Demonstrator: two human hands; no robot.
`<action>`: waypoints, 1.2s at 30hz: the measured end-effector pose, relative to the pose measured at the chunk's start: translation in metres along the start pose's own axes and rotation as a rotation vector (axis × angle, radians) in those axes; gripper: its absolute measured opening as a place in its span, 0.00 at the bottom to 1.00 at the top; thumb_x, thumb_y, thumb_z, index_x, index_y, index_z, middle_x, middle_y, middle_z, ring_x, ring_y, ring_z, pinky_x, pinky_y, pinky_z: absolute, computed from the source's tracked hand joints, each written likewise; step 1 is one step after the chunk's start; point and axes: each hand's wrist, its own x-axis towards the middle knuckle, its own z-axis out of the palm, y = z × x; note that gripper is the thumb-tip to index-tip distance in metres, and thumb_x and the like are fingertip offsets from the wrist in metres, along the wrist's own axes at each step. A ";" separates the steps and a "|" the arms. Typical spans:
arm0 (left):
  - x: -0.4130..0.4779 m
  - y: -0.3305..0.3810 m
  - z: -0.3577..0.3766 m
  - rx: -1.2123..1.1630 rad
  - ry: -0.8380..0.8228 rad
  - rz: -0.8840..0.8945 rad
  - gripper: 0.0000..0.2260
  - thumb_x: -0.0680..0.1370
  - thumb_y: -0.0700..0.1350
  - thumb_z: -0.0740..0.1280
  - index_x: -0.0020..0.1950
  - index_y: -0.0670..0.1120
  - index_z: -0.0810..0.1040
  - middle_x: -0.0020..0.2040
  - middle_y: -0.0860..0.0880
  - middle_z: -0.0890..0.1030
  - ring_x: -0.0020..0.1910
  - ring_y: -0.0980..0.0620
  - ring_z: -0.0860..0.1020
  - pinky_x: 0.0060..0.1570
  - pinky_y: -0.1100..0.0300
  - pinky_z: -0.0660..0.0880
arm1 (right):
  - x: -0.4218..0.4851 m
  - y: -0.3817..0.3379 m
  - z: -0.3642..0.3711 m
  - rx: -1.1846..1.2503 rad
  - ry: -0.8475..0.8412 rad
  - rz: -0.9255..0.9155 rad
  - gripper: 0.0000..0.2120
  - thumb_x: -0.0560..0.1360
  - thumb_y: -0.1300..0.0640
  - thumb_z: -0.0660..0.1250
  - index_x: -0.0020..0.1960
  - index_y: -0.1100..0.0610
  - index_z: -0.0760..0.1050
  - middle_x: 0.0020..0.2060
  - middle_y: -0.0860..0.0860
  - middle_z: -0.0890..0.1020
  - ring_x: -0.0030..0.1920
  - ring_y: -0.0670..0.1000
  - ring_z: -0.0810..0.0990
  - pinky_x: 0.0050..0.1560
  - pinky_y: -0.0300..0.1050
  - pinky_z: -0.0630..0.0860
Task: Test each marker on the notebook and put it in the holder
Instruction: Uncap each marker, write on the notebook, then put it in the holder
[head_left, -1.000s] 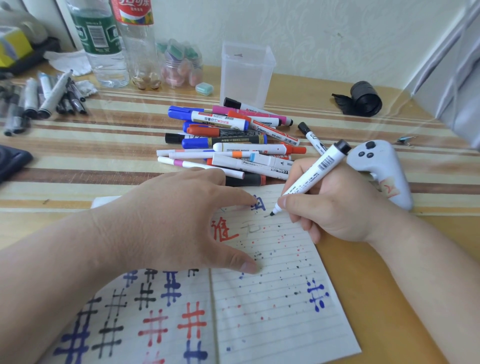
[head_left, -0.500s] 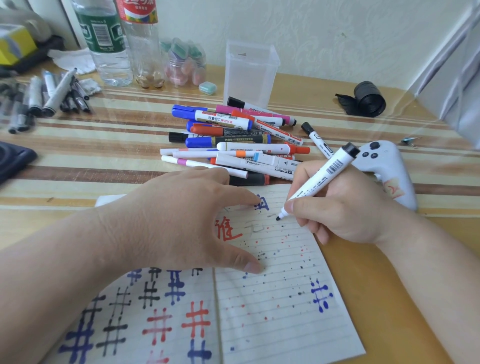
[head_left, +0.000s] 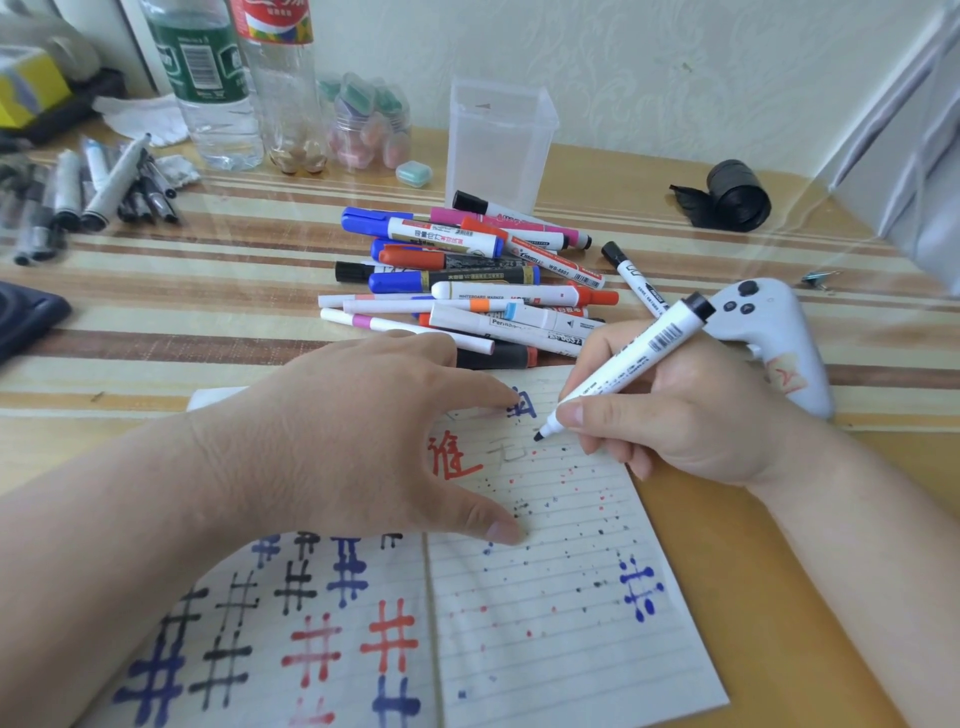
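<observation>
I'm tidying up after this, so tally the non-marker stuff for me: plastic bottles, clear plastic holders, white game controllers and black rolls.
Clear plastic bottles: 2
Translucent square plastic holder: 1
White game controller: 1
Black roll: 1
Total: 5

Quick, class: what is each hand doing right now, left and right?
The left hand is open, fingers spread, pressing on the notebook.
The right hand is holding a white marker, tip down by the page.
</observation>
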 end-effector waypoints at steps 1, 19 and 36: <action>-0.002 0.008 -0.010 0.021 -0.087 -0.021 0.39 0.60 0.84 0.61 0.69 0.77 0.59 0.51 0.66 0.68 0.52 0.59 0.72 0.50 0.59 0.72 | 0.000 0.000 0.000 -0.001 -0.002 0.003 0.08 0.70 0.56 0.74 0.42 0.62 0.79 0.30 0.55 0.82 0.26 0.50 0.77 0.23 0.39 0.72; -0.005 0.025 -0.027 0.119 -0.164 -0.136 0.45 0.53 0.87 0.52 0.70 0.79 0.52 0.49 0.66 0.65 0.48 0.68 0.66 0.47 0.65 0.69 | 0.002 -0.004 -0.001 -0.152 0.062 0.045 0.08 0.75 0.66 0.72 0.39 0.62 0.75 0.26 0.53 0.79 0.22 0.54 0.75 0.22 0.43 0.70; -0.005 0.025 -0.029 0.094 -0.154 -0.085 0.46 0.56 0.86 0.55 0.73 0.76 0.54 0.48 0.66 0.65 0.49 0.68 0.66 0.43 0.68 0.64 | -0.004 -0.005 -0.001 -0.095 -0.058 -0.005 0.06 0.72 0.59 0.76 0.39 0.58 0.80 0.29 0.54 0.83 0.27 0.48 0.79 0.25 0.40 0.73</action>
